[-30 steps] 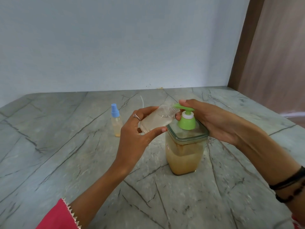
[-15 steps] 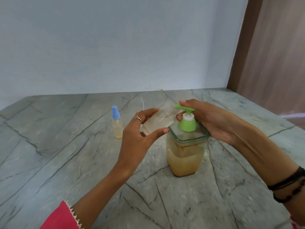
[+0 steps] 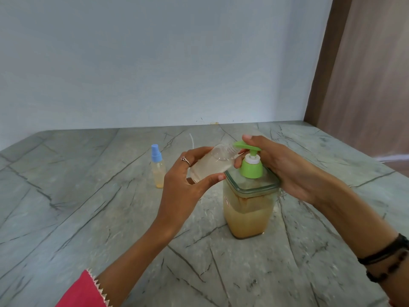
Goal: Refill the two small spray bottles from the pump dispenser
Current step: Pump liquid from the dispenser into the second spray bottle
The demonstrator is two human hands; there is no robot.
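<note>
My left hand grips a clear, uncapped small bottle, tilted so that its mouth meets the spout of the green pump head. The bottle holds a little pale liquid. The pump dispenser is a square clear jar of yellowish liquid, standing on the counter. My right hand lays its fingers flat over the pump head, with the thumb beside the neck under the spout. The second small spray bottle, with a blue cap and partly filled, stands upright to the left, apart from both hands.
The grey veined stone counter meets a pale wall at the back and a brown wooden panel at the right. A thin white tube lies on the counter behind my left hand.
Both hands keep their hold at the dispenser. The pump head stands slightly higher above its collar than a second ago.
</note>
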